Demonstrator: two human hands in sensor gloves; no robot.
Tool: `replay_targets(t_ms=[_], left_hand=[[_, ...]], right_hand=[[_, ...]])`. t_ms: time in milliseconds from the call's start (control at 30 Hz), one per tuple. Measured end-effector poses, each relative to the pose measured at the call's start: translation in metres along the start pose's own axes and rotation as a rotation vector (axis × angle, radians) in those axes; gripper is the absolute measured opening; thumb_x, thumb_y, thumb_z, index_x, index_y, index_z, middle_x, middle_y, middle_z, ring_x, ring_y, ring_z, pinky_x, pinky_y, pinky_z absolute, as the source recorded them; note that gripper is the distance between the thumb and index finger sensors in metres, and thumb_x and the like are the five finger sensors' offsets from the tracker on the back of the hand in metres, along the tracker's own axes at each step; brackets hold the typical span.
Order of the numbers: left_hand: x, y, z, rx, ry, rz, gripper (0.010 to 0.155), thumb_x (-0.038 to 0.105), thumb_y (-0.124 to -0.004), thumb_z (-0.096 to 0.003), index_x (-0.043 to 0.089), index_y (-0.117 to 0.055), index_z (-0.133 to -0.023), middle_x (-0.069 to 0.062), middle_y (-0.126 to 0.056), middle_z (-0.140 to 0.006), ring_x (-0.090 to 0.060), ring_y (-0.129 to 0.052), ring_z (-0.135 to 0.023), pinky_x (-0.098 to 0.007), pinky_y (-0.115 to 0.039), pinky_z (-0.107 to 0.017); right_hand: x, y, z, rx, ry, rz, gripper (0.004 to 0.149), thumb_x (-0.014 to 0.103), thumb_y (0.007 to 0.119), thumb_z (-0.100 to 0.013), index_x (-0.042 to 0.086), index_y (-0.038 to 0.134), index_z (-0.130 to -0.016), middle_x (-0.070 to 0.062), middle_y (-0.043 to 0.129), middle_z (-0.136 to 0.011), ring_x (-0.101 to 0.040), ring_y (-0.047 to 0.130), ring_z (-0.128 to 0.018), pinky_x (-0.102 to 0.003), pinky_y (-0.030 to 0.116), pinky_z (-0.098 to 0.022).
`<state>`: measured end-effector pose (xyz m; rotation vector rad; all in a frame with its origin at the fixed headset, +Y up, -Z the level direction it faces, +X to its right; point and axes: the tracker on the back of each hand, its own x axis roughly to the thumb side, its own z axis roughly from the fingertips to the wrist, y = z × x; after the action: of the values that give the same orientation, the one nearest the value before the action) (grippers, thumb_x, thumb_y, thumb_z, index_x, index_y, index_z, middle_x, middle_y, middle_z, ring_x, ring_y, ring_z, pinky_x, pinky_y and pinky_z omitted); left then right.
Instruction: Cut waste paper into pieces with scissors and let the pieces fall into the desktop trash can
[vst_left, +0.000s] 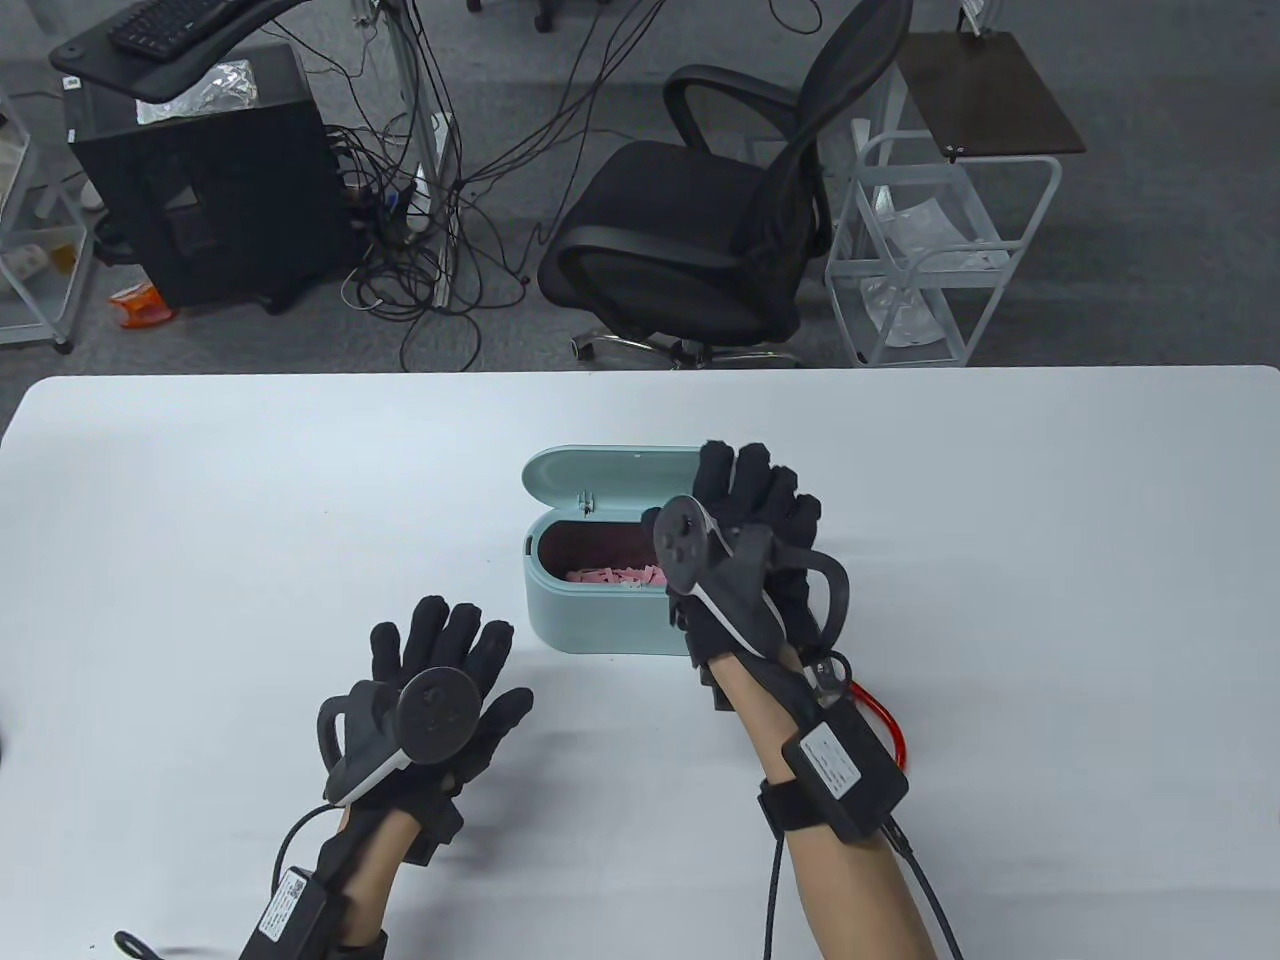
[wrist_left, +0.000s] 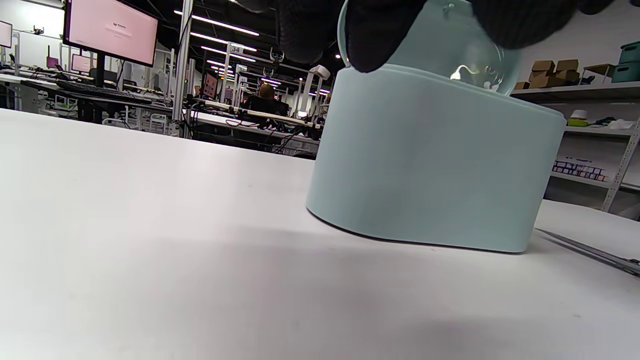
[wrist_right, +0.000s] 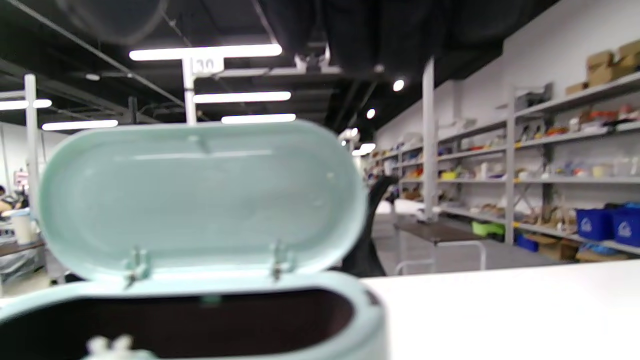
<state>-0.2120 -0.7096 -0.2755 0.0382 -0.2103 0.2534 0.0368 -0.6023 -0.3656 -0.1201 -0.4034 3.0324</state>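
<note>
Table view shows a white surface (vst_left: 200, 520) with a pale green trash can (vst_left: 600, 620) near its middle. The lid (vst_left: 620, 475) stands up at the back, so the can is open. Pink paper pieces (vst_left: 615, 576) lie inside it.

The right hand (vst_left: 745, 560) hangs over the right end of the can. Its grip is loose, with the fingers (vst_left: 760, 490) reaching out past the far rim, and I see nothing held in them. A red scissors handle (vst_left: 888, 725) peeks out on the surface by the right forearm, toward the near edge. The rest of the scissors is hidden under the arm in that view. In the left wrist view a thin grey blade (wrist_left: 590, 252) lies flat on the surface just right of the can.

The left hand (vst_left: 440, 690) is over the surface, to the left of the can and nearer the front edge. Its grip is spread, fingers (vst_left: 450, 635) straight and apart, holding nothing. It is not touching the can.

Right wrist view is blurry. It shows the inside of the raised lid and the dark open mouth of the can, with a bit of pale paper at the bottom.
</note>
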Motion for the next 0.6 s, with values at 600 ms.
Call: replay_targets(t_ms=[600], left_hand=[[0.000,-0.004,-0.002,-0.029,-0.003,-0.019,0.076,0.065,-0.064,-0.0469,0.027,-0.059,-0.112,-0.008,-0.055,-0.123,-0.042,-0.036,-0.115,-0.070,-0.028,-0.075]], right_hand=[[0.047,0.039,-0.023,0.081,-0.182,0.088,0.080,0.066,0.058,-0.040,0.033,0.030,-0.107,-0.003,0.042,-0.119,-0.039,0.042,-0.110,-0.068,0.032,-0.080]])
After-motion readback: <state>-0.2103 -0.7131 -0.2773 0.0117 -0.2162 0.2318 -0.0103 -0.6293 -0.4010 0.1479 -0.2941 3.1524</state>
